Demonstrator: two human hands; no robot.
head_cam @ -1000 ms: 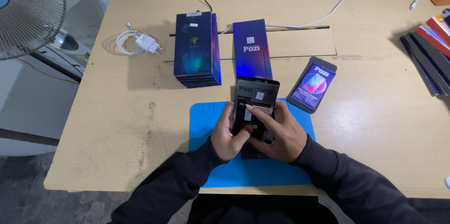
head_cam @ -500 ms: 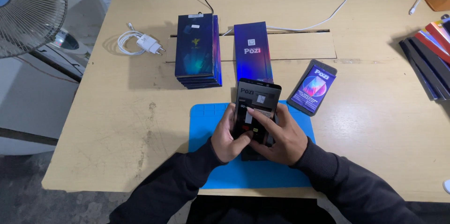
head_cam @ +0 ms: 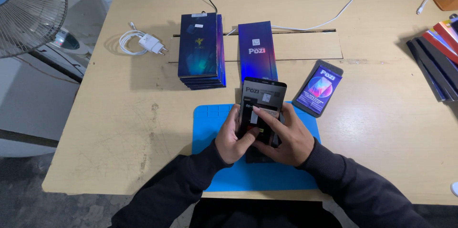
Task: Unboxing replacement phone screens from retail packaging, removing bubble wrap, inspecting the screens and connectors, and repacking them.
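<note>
Little has moved since the earlier frames: left hand (head_cam: 232, 138) and right hand (head_cam: 285, 138) still clasp the dark phone (head_cam: 261, 108) over the blue mat (head_cam: 210, 128), fingers curled round its sides. Toward 12 o'clock on the counter (head_cam: 143, 113) lie a stacked blue box (head_cam: 200, 49) and a slimmer blue box (head_cam: 257, 51); at 2 o'clock, a colourful card (head_cam: 318, 87). The phone's lower end is hidden behind the fingers.

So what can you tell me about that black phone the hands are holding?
The phone is a flat black slab, glossy like glass, with a printed film or sticker over its face. It is held lengthwise, pointing away from the person, above the blue mat. The left hand grips its left edge, and the right hand holds the right side, one finger lying across the face. Its lower end is hidden by the hands.
</note>
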